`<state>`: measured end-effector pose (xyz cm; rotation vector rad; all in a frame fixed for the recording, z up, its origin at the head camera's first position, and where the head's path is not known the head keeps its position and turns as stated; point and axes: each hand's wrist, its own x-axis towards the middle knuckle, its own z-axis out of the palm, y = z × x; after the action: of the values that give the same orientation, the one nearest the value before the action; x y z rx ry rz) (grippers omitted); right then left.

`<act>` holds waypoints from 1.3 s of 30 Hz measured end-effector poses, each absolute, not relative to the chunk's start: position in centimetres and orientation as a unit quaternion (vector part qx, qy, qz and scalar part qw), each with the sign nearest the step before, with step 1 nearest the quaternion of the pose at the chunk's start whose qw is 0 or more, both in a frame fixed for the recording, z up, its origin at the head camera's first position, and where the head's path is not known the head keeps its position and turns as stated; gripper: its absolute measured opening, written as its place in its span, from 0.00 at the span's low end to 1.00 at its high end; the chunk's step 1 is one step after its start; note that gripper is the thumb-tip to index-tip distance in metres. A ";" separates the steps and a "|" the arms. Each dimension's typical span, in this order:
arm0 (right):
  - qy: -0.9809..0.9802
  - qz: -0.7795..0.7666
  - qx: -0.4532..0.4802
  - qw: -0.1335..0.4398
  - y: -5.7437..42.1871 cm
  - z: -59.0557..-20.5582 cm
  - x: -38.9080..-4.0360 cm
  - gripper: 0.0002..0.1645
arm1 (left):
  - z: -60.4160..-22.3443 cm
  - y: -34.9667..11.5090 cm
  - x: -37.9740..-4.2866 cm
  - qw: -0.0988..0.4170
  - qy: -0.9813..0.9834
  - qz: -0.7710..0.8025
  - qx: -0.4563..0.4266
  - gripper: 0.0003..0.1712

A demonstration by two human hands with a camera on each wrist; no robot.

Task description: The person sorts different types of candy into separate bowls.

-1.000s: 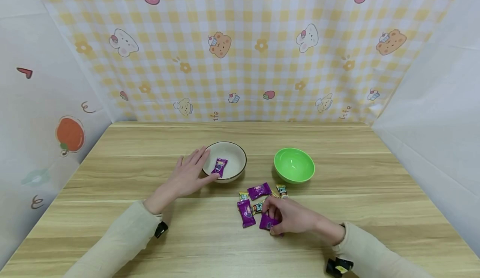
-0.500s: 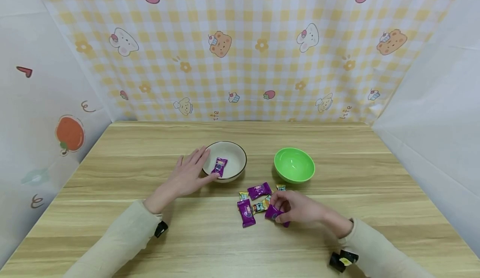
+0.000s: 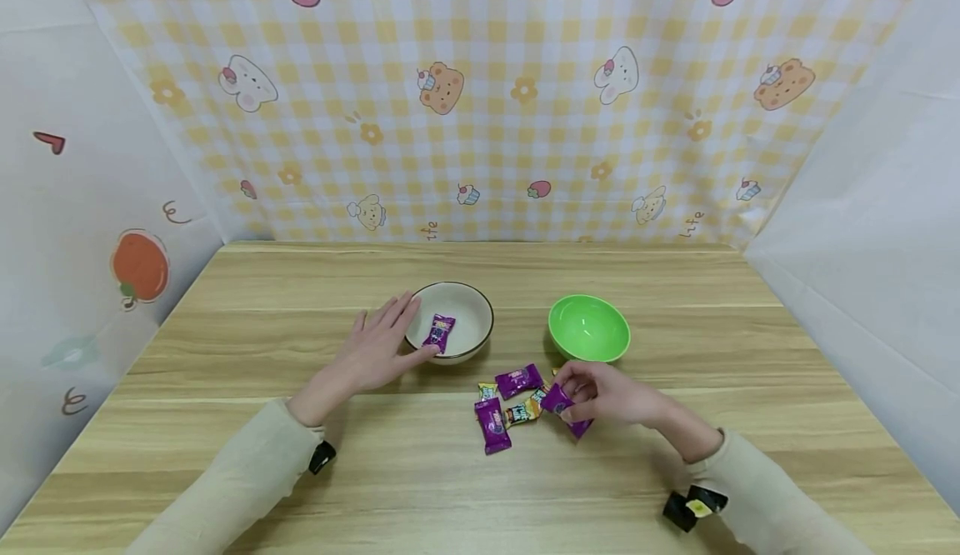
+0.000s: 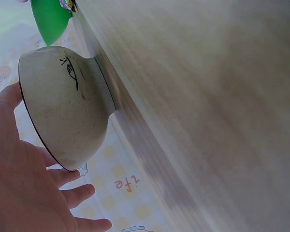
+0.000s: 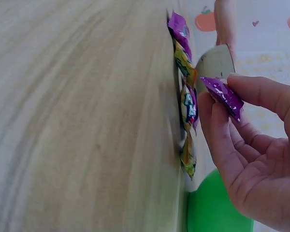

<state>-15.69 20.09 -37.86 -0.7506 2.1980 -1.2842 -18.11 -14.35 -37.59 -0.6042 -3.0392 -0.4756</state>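
Pinching purple packet (image 3: 555, 400); “life”-printed cloth (image 3: 480, 122)

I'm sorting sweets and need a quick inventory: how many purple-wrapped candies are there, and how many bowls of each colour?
Purple-wrapped candies: 4 (one pinched in the right hand)
White bowl: 1
Green bowl: 1
Total: 6
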 end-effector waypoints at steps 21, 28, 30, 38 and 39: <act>0.792 -0.521 -0.203 0.243 19.2 -36.6 -17.6 0.23 | -37.5 -14.3 -18.1 0.005 -0.970 -0.147 -0.194 0.51; 0.788 -0.557 -0.160 0.206 17.5 -36.4 -18.2 0.26 | -37.4 -14.3 -18.2 0.008 -0.969 -0.152 -0.196 0.51; 0.786 -0.567 -0.148 0.197 17.0 -36.2 -18.3 0.27 | -37.5 -14.3 -18.2 0.006 -0.969 -0.152 -0.196 0.51; 0.782 -0.588 -0.104 0.178 15.1 -35.6 -18.8 0.27 | -37.5 -14.3 -18.1 0.006 -0.969 -0.153 -0.194 0.51; 0.779 -0.594 -0.101 0.176 14.9 -35.5 -18.9 0.27 | -37.5 -14.3 -18.1 0.006 -0.969 -0.153 -0.194 0.51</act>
<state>-18.91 14.90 -35.49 -0.2849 2.2060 -1.6814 -18.13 -14.29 -37.49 -0.6080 -3.0325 -0.4802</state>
